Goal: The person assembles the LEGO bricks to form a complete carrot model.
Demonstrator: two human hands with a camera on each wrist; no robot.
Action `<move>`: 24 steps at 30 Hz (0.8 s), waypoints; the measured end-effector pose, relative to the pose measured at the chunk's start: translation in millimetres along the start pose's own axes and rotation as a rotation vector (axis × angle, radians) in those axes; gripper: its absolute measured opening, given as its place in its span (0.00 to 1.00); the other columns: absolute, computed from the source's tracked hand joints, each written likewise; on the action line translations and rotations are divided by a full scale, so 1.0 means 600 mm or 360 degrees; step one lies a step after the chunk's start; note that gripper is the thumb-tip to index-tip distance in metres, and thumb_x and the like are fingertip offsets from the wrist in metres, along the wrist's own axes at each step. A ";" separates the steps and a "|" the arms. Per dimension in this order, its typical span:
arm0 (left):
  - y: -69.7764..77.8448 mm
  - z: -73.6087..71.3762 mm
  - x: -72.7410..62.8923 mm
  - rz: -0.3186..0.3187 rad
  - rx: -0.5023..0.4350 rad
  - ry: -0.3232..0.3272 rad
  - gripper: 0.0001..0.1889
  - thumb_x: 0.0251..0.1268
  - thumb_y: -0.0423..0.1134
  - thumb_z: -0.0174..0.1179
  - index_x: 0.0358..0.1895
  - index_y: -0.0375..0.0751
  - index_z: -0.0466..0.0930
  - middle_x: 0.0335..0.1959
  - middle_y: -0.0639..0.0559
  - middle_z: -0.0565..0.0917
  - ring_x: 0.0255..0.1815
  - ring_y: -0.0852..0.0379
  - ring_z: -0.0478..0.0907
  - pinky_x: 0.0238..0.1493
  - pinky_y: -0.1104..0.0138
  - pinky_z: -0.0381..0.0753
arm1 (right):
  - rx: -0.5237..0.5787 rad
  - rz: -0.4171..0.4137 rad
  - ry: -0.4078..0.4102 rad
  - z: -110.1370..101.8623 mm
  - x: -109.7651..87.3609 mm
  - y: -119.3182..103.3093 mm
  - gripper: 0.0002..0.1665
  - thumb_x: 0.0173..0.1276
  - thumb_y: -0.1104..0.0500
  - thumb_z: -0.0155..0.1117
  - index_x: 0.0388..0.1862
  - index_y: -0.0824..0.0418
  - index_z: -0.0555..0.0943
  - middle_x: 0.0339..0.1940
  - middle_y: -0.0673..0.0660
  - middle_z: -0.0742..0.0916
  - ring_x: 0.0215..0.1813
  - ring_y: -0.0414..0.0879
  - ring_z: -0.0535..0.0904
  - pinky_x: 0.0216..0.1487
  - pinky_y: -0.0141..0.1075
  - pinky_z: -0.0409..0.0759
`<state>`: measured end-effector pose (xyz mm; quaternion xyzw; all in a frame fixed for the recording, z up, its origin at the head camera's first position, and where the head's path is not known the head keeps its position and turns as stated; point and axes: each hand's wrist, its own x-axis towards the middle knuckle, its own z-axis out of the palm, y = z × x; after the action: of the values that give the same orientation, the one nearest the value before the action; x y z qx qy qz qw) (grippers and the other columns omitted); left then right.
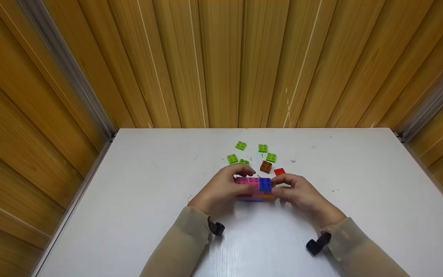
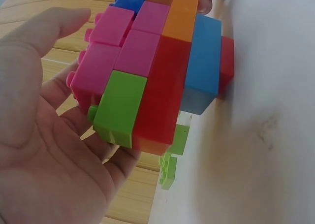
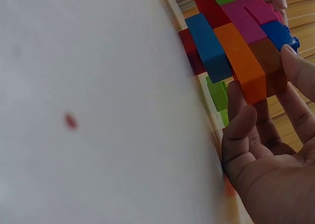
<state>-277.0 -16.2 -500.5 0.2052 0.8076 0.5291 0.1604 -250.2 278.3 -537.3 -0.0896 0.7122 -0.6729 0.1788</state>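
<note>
A stacked structure of toy building bricks stands between both hands, with red and light blue bricks low down, red and orange above, then green, pink and brown. Two pink bricks and a blue brick form its top. My left hand holds the structure's left end, thumb on the near side and fingers behind. From the right, my right hand grips the end by the blue and brown bricks, its thumb near the blue one. Fingertips on the far side are partly hidden.
Several flat green bricks lie scattered behind the structure on the white table. A loose brown brick and a red brick lie just beyond the right hand. Wood-patterned panels rise at the table's back edge.
</note>
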 end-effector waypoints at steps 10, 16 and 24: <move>-0.005 0.000 0.001 -0.0042 -0.0007 -0.0020 0.17 0.70 0.51 0.81 0.59 0.59 0.92 0.58 0.60 0.89 0.59 0.55 0.83 0.68 0.55 0.85 | -0.0005 -0.0023 -0.0024 -0.001 0.002 0.001 0.10 0.81 0.62 0.73 0.57 0.53 0.88 0.52 0.42 0.90 0.44 0.38 0.84 0.44 0.33 0.86; 0.000 0.002 0.001 -0.0140 -0.0034 -0.0002 0.15 0.72 0.51 0.80 0.57 0.59 0.92 0.58 0.58 0.90 0.60 0.52 0.83 0.72 0.52 0.85 | -0.0005 -0.0010 -0.0009 -0.001 0.001 0.000 0.10 0.81 0.62 0.74 0.57 0.55 0.88 0.52 0.44 0.89 0.45 0.38 0.84 0.45 0.31 0.86; 0.004 0.007 0.000 -0.0192 -0.0036 0.0029 0.14 0.72 0.50 0.79 0.56 0.58 0.92 0.57 0.57 0.91 0.59 0.54 0.84 0.70 0.53 0.83 | -0.0044 0.0019 0.0023 0.002 -0.002 -0.005 0.13 0.81 0.61 0.75 0.60 0.59 0.87 0.53 0.46 0.89 0.47 0.38 0.84 0.47 0.31 0.86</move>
<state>-274.8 -12.0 -499.6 0.1495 0.8139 0.5294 0.1870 -249.1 277.1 -534.1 -0.0830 0.7232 -0.6625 0.1765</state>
